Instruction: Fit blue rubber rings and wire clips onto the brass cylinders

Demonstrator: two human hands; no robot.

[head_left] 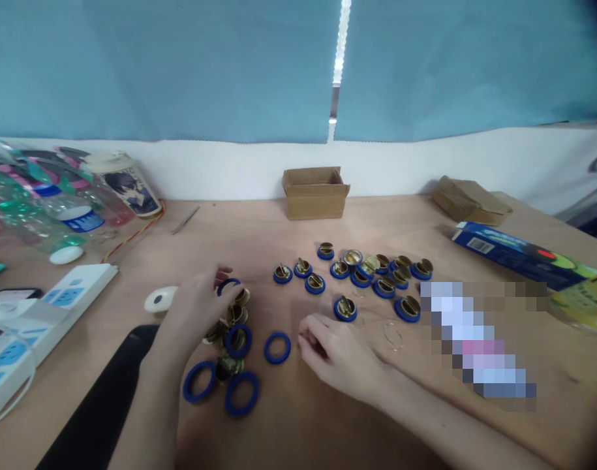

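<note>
My left hand (pixel 211 305) is closed around a blue ring (pixel 228 282), thumb on the near side. Below it lies a cluster of brass-coloured round pieces with raised flaps (pixel 237 314). Several loose blue rings (pixel 277 348) lie near that cluster, one between my hands. My right hand (pixel 335 352) rests low over the table with its fingers curled together; what they hold, if anything, is hidden. Beyond it stand several brass pieces seated in blue rings (pixel 346 309), grouped towards the right. Thin clear rings (pixel 393 335) lie beside them.
An open cardboard box (pixel 315 199) stands at the back against the wall. Plastic bottles (pixel 77 212), a printed cup (pixel 126 186) and a power strip (pixel 48 326) fill the left. A white earbud case (pixel 161 299) lies by my left wrist. A blue carton (pixel 513 254) lies right.
</note>
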